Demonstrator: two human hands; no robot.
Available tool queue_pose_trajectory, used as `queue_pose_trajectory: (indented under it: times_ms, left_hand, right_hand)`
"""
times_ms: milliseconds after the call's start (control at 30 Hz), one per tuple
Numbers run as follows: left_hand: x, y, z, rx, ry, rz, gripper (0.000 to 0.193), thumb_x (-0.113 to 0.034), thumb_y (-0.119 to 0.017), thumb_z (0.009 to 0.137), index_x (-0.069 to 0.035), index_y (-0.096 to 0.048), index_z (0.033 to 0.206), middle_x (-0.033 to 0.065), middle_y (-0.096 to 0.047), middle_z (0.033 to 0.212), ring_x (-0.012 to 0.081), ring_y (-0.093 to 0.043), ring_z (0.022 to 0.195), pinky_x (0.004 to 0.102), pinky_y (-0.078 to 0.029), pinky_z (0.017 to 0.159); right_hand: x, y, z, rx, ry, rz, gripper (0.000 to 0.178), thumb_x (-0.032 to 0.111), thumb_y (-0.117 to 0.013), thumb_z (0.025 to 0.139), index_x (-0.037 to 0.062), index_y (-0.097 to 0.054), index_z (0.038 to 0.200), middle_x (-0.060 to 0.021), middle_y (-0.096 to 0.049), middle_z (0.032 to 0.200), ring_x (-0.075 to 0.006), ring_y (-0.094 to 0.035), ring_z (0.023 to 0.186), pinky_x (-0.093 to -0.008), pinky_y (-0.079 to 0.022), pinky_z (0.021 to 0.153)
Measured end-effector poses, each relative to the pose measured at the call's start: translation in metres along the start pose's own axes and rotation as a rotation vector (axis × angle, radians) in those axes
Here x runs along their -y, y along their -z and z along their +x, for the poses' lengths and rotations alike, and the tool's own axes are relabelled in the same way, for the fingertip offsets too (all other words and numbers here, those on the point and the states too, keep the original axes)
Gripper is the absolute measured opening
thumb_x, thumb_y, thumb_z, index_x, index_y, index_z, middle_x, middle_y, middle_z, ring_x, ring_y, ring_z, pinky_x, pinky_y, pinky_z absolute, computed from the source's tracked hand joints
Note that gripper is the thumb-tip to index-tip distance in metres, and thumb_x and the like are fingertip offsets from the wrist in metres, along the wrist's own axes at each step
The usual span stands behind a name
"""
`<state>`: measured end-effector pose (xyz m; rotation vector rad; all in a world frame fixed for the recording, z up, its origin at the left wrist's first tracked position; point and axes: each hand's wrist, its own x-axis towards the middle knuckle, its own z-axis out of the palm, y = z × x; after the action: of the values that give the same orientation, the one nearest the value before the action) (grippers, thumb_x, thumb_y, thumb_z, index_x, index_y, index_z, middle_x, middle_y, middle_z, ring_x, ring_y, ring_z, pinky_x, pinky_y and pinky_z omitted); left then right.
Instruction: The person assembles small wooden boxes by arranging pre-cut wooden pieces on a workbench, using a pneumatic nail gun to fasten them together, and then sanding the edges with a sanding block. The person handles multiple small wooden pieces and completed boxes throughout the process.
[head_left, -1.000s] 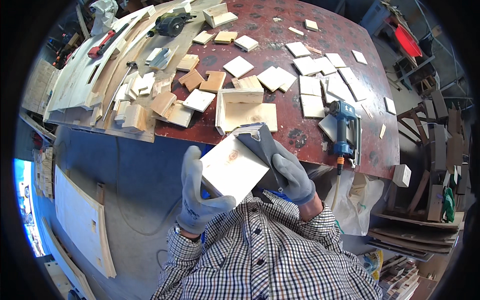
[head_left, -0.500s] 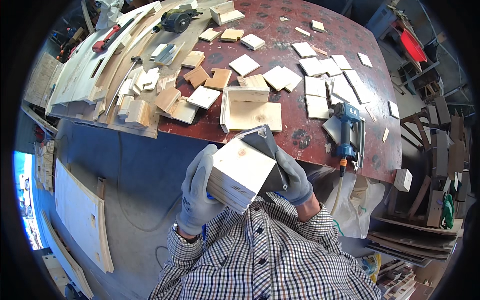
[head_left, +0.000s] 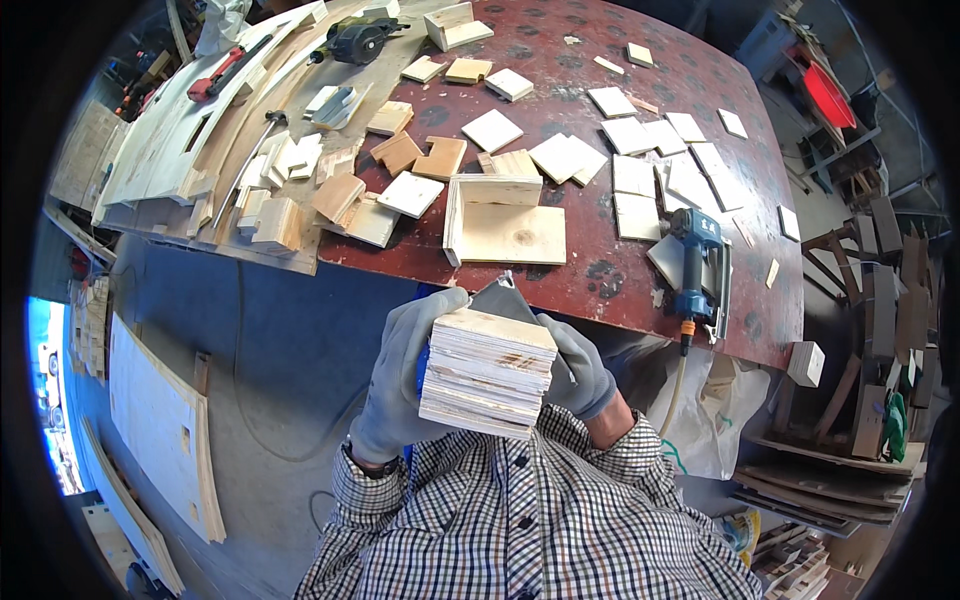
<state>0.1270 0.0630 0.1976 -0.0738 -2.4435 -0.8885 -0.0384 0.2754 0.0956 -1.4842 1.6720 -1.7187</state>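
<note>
Both of my hands wear grey gloves and hold a thick stack of square plywood pieces [head_left: 487, 375] in front of my chest, its layered edges facing me. My left hand [head_left: 398, 365] is closed round the left side of the stack. On the other side, my right hand [head_left: 580, 372] is closed against the stack and a dark grey sheet-like piece [head_left: 505, 298], which sticks up behind it; its fingers are partly hidden. Just beyond, an open-sided wooden box assembly [head_left: 510, 235] rests on the red table [head_left: 590, 285].
A blue nail gun [head_left: 692, 262] with a hose lies at the table's right front. Several pale wood squares [head_left: 635, 215] are scattered over the tabletop. Farther left are wood blocks [head_left: 277, 222], a hammer [head_left: 272, 122], a dark power tool [head_left: 358, 40] and a red-handled tool [head_left: 225, 72].
The plywood stack has been tilted, so its layered edges now face me instead of its flat top face. Less of the dark grey piece shows. The things on the table stay put.
</note>
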Motion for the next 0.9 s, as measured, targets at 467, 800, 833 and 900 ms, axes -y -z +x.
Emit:
queue_pose_trajectory:
  times_ms: [467, 800, 833, 900]
  left_hand:
    - [0.003, -0.037, 0.001, -0.219, 0.029, -0.076, 0.102, -0.027, -0.094, 0.078, 0.000, -0.036, 0.158, 0.0215, -0.051, 0.151, 0.0431, -0.049, 0.141, 0.0544, -0.039, 0.121]
    - [-0.003, -0.015, 0.000, -0.228, 0.235, 0.293, 0.103, -0.025, -0.094, 0.075, 0.000, -0.040, 0.158, 0.0195, -0.049, 0.144, 0.0367, -0.051, 0.130, 0.0481, -0.048, 0.108]
    - [-0.005, -0.018, 0.001, -0.230, 0.231, 0.231, 0.105, -0.026, -0.096, 0.073, 0.000, -0.040, 0.158, 0.0193, -0.049, 0.143, 0.0363, -0.051, 0.130, 0.0478, -0.048, 0.108]
    - [-0.009, -0.025, 0.005, -0.280, 0.215, 0.125, 0.109, -0.029, -0.100, 0.067, -0.001, -0.042, 0.156, 0.0182, -0.050, 0.142, 0.0350, -0.054, 0.128, 0.0457, -0.049, 0.108]
  right_hand:
    - [0.002, 0.022, -0.004, -0.096, -0.100, -0.217, 0.070, 0.012, -0.082, 0.091, -0.0065, -0.050, 0.150, -0.0228, -0.067, 0.134, -0.0309, -0.072, 0.111, -0.0381, -0.058, 0.099]
    - [0.098, 0.043, 0.064, -0.347, -0.270, 0.168, 0.069, 0.032, -0.059, 0.104, -0.0061, -0.041, 0.159, -0.0210, -0.056, 0.144, -0.0281, -0.062, 0.125, -0.0356, -0.050, 0.102]
    - [0.094, 0.037, 0.069, -0.266, -0.140, -0.033, 0.070, 0.033, -0.062, 0.103, -0.0053, -0.042, 0.158, -0.0233, -0.054, 0.146, -0.0309, -0.060, 0.127, -0.0384, -0.049, 0.105]
    - [0.086, 0.020, 0.078, -0.100, 0.041, -0.356, 0.072, 0.038, -0.066, 0.102, -0.0033, -0.046, 0.157, -0.0276, -0.052, 0.147, -0.0375, -0.057, 0.131, -0.0442, -0.045, 0.110]
